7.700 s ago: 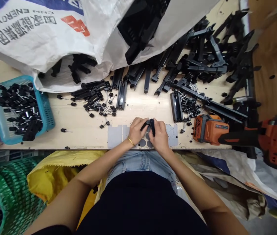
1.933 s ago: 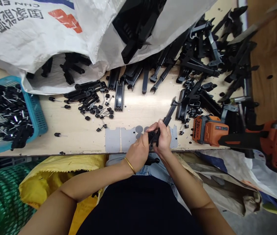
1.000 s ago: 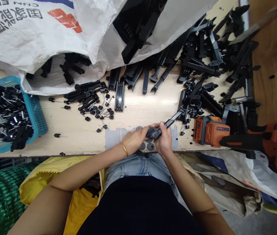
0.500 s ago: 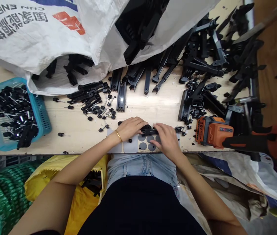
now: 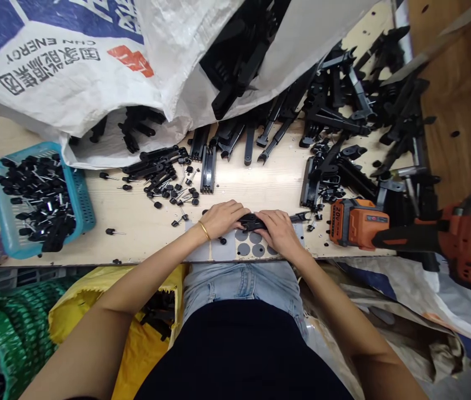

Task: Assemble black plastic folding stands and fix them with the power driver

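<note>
My left hand [image 5: 224, 218] and my right hand [image 5: 280, 231] press together on a long black plastic part [image 5: 252, 222] lying flat near the table's front edge. Both hands have their fingers curled over it. The part's far end [image 5: 302, 216] sticks out to the right past my right hand. Under the hands lies a grey sheet [image 5: 244, 249] with round dark pads. A gold bangle sits on my left wrist.
A blue basket [image 5: 81, 200] of black-headed pins stands at the left. Loose pins [image 5: 173, 191] and black plastic arms [image 5: 344, 128] litter the wooden table [image 5: 135, 222]. A white sack [image 5: 94, 66] spills parts at the back. An orange cordless drill [image 5: 402, 233] lies at the right.
The black part was held up and tilted in both hands; it has been laid flat on the table edge, and my right hand has closed in toward the left over it.
</note>
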A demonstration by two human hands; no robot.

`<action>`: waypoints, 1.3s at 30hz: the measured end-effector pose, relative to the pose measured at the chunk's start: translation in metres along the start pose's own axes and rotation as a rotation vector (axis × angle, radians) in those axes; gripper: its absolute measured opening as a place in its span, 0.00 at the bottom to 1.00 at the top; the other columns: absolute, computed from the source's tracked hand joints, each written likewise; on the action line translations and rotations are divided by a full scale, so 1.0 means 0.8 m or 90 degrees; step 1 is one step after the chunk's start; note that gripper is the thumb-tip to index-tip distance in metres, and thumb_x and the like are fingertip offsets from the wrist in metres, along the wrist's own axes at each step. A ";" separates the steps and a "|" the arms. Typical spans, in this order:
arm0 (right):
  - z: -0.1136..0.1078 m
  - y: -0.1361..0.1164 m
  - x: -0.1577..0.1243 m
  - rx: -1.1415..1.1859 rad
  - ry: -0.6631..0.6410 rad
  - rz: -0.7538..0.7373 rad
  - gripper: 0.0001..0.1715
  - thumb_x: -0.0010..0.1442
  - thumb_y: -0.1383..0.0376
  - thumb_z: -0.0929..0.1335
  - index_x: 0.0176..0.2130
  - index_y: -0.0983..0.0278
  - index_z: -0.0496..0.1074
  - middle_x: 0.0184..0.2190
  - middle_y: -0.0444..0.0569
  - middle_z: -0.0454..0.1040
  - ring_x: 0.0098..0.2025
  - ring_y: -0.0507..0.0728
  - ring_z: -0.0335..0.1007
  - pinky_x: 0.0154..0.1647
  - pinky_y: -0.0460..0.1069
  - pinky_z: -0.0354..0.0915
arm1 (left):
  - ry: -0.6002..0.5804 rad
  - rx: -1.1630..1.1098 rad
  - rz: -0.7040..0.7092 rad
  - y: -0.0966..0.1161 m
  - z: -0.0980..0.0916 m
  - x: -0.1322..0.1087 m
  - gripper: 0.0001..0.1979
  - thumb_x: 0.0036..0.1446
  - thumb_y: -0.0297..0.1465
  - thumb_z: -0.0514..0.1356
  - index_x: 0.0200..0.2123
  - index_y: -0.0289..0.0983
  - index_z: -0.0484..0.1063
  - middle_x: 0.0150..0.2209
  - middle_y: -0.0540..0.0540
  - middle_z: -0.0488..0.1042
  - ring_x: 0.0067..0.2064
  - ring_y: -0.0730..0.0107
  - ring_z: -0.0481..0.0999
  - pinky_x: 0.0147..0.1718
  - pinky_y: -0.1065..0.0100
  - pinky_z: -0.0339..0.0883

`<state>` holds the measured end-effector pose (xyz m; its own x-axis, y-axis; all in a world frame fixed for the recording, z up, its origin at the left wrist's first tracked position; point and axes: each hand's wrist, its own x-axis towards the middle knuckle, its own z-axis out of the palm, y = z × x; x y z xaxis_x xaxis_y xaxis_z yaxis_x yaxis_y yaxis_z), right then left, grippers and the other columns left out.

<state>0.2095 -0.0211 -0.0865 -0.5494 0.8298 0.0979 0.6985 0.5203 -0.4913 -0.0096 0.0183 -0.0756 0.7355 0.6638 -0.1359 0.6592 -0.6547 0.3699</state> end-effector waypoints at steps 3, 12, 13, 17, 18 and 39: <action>-0.014 -0.004 -0.030 -0.033 0.109 0.085 0.19 0.64 0.62 0.62 0.53 0.62 0.66 0.48 0.56 0.70 0.51 0.62 0.64 0.52 0.58 0.60 | -0.002 -0.001 0.008 -0.003 -0.001 0.000 0.17 0.62 0.38 0.54 0.51 0.36 0.66 0.43 0.42 0.73 0.46 0.61 0.70 0.43 0.65 0.65; -0.037 0.063 -0.083 -0.124 0.101 0.261 0.16 0.60 0.67 0.58 0.43 0.62 0.72 0.49 0.57 0.68 0.50 0.63 0.62 0.48 0.58 0.64 | 0.143 -0.044 0.026 0.026 -0.015 -0.036 0.22 0.62 0.29 0.51 0.59 0.36 0.59 0.55 0.37 0.67 0.55 0.58 0.66 0.54 0.54 0.60; -0.036 0.066 -0.081 -0.126 0.108 0.253 0.16 0.60 0.66 0.58 0.42 0.63 0.72 0.49 0.57 0.68 0.50 0.63 0.62 0.49 0.58 0.64 | 0.181 -0.045 -0.018 0.027 -0.014 -0.048 0.20 0.62 0.28 0.49 0.57 0.37 0.61 0.52 0.38 0.69 0.53 0.60 0.68 0.53 0.55 0.62; -0.037 0.067 -0.075 -0.146 0.149 0.250 0.15 0.59 0.66 0.58 0.40 0.62 0.71 0.47 0.56 0.68 0.50 0.63 0.62 0.49 0.58 0.63 | 0.359 -0.042 -0.272 0.004 -0.008 -0.098 0.16 0.61 0.24 0.47 0.49 0.35 0.67 0.44 0.40 0.73 0.48 0.62 0.71 0.49 0.58 0.65; -0.038 0.067 -0.075 -0.159 0.150 0.259 0.14 0.59 0.66 0.58 0.39 0.62 0.71 0.46 0.55 0.69 0.49 0.63 0.62 0.48 0.58 0.64 | 0.383 -0.046 -0.320 -0.007 -0.007 -0.107 0.15 0.61 0.24 0.47 0.48 0.35 0.68 0.43 0.40 0.73 0.48 0.61 0.70 0.49 0.59 0.65; -0.041 0.077 -0.078 -0.178 0.139 0.274 0.12 0.56 0.68 0.61 0.40 0.63 0.70 0.40 0.57 0.70 0.45 0.63 0.65 0.45 0.58 0.64 | 0.305 -0.074 -0.416 -0.086 0.002 -0.077 0.14 0.57 0.30 0.59 0.47 0.36 0.68 0.44 0.41 0.70 0.45 0.60 0.71 0.48 0.60 0.63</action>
<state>0.3021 -0.0344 -0.0946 -0.1011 0.9862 0.1309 0.9501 0.1347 -0.2813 -0.0998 0.0217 -0.0937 0.0446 0.9981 0.0415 0.8916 -0.0585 0.4490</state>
